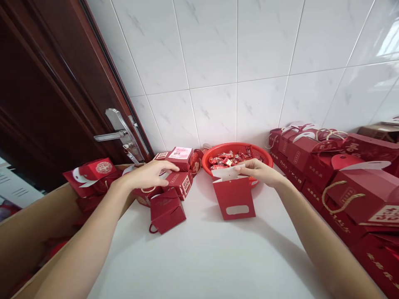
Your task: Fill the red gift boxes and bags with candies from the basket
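Note:
My right hand (259,171) pinches the top flap of a red paper gift box (233,197). The box has an open top, a pale inside and a white rounded patch low on its front; it leans slightly above the white table. Over the stack at left, my left hand (152,174) has its fingers apart and holds nothing. Close beneath it are a red box with a gold-and-white character label (179,182) and a small dark red box with a cord handle (167,211). Whether the left fingertips touch a box I cannot tell.
A red plastic basket (207,160) of wrapped candies stands against the tiled wall. Rows of red gift boxes with rope handles (349,195) line the right side. At left, a cardboard carton (34,211) holds more red boxes, beside a dark wooden door (56,79).

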